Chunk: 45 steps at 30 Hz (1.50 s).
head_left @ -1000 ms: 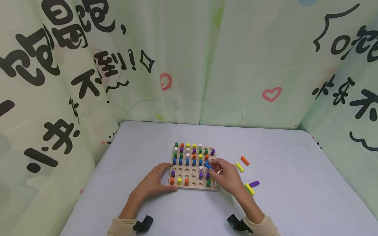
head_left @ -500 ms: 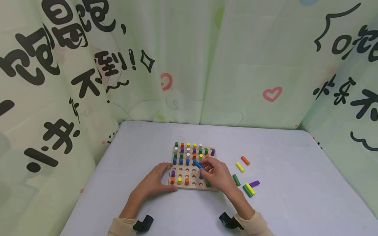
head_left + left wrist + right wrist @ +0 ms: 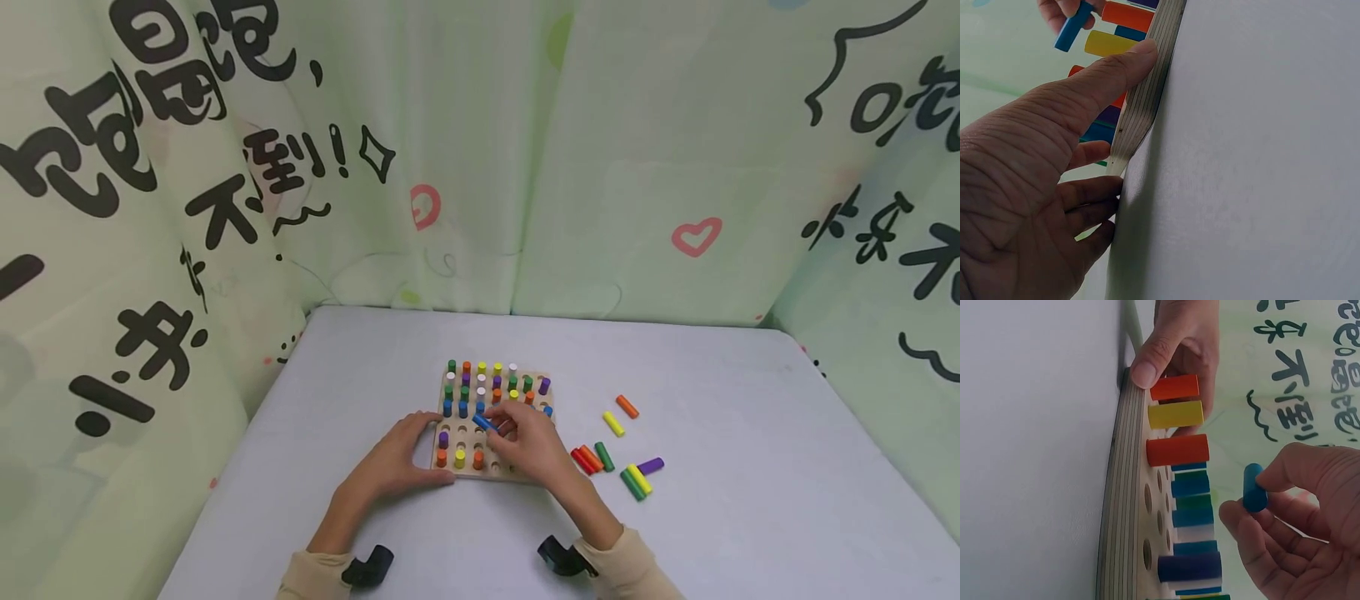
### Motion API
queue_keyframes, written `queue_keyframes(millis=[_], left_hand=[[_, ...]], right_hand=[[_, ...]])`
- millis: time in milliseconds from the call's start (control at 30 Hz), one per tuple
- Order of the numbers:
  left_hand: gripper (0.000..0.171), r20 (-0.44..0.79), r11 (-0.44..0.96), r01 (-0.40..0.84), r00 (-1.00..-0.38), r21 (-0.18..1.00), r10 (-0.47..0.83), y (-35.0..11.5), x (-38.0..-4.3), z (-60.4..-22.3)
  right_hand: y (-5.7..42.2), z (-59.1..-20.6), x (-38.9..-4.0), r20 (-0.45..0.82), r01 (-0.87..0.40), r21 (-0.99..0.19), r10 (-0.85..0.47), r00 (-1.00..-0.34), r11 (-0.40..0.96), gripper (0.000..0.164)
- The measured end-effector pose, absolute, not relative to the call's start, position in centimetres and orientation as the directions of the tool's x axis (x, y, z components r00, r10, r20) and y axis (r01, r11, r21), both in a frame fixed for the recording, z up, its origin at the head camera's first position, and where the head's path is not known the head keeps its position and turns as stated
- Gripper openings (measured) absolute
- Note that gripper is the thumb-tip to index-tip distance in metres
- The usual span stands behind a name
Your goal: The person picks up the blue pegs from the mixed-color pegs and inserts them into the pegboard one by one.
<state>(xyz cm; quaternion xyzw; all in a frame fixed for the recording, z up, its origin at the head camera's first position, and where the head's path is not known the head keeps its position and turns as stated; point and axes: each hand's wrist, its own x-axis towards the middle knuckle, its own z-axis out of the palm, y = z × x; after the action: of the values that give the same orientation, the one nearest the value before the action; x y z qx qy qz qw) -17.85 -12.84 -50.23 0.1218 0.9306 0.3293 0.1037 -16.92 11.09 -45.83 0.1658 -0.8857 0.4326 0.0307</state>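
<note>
A wooden pegboard lies on the table with several coloured pegs upright in its holes. My left hand holds its near-left corner, thumb against the front edge and fingers along the left side. Between thumb and fingertips my right hand pinches a blue peg, tilted and raised above the board. A row of blue pegs stands just behind it. Nearer the front are a yellow peg, orange pegs and bare holes. My right hand covers the board's near-right part in the head view.
Loose pegs lie right of the board: a red peg, an orange one beside it, a green peg, a purple peg and several others. A white cloth covers the table. Printed curtains hang around it.
My right hand has moved left across the board with the blue peg, uncovering a blue peg at the row's right end and loose red and orange pegs. The left hand keeps its hold.
</note>
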Motion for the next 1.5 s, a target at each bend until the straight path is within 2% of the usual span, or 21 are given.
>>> queue_keyframes(millis=[1067,1500], left_hand=[[0.093,-0.089,0.727,0.176,-0.947,0.664,0.31,-13.1,-17.9,-50.3],[0.095,-0.081,0.716,0.194,-0.941,0.67,0.33,-13.1,-17.8,-50.2]], right_hand=[[6.7,-46.4,-20.3,0.087,-0.333,-0.692,-0.383,-0.92,0.641,0.01],[5.8,-45.9,-19.8,0.141,-0.349,-0.728,-0.369,-0.919,0.59,0.016]])
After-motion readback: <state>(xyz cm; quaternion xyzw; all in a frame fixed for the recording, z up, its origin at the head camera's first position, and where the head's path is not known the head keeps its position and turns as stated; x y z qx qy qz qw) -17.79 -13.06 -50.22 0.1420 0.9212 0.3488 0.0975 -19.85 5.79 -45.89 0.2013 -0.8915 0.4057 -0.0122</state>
